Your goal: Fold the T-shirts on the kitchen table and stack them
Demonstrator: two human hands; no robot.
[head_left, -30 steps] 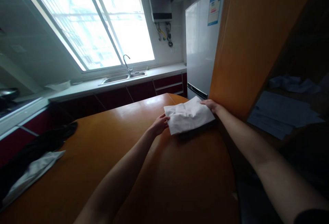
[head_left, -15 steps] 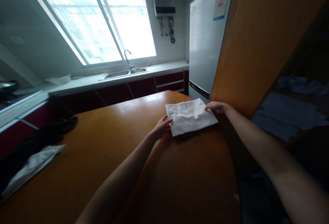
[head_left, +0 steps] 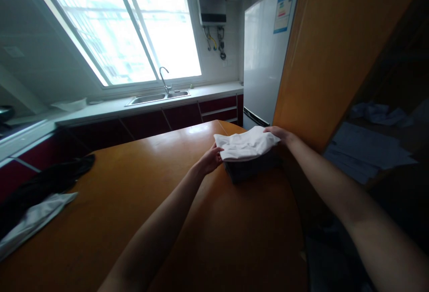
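Note:
A folded white cloth (head_left: 246,144), probably a garment, is held between my two hands above a folded dark cloth (head_left: 248,170). My left hand (head_left: 212,158) grips its left edge, thumb on top and fingers partly hidden beneath. At the opposite edge, my right hand (head_left: 278,134) is closed on the far right corner. The dark cloth lies on the wooden table (head_left: 161,167) near its right end, partly covered by the white one.
Black clothing (head_left: 50,178) and a white garment (head_left: 40,216) lie at the table's left edge. A wooden panel (head_left: 311,60) and a fridge (head_left: 264,55) rise on the right. Behind runs a counter with a sink (head_left: 147,100). Papers (head_left: 365,149) sit on a shelf at right.
Both hands have lifted the white cloth up off the dark one, uncovering more of the dark cloth's near side. The view has shifted slightly.

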